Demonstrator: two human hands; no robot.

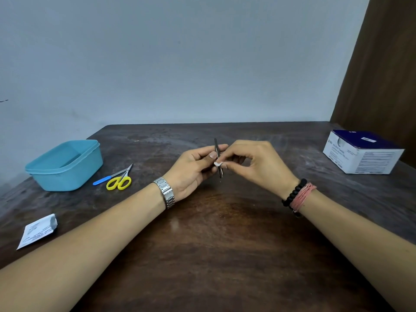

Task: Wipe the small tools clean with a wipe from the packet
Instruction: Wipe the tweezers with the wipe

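Tweezers (pixel 218 157) pinched in left grip (pixel 193 167), right grip (pixel 258 164) pressing wipe (pixel 218 164); scissors (pixel 120 179) lie leftward.

Soft, even, rather dim light fills the scene, casting only faint shadows under the forearms. The worn dark brown wooden table (pixel 225 255) shows a dull sheen near its middle. Wide-angle distortion bows its edges. Focus is fairly sharp, slightly softer at the corners.
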